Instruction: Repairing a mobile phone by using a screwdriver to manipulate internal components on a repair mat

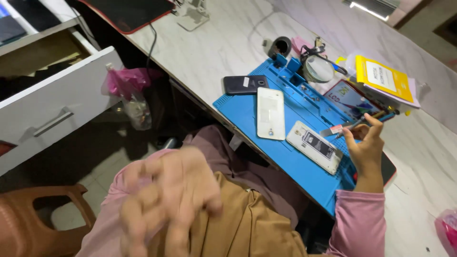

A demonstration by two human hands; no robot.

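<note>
A pink plastic bag [126, 82] hangs beside an open white drawer [57, 102], with a brown plastic stool [35, 223] on the floor below. Up on the marble desk [223, 43] there's a black roll of tape [280, 46], a yellow packet [383, 77] and a black mat [131, 12] with red edging.

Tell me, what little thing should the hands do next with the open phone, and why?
Probably the right hand should lower its tools to the opened phone on the blue mat. The phone lies back-off just beside that hand, while the left hand is blurred, away from the desk, holding nothing visible.
</note>
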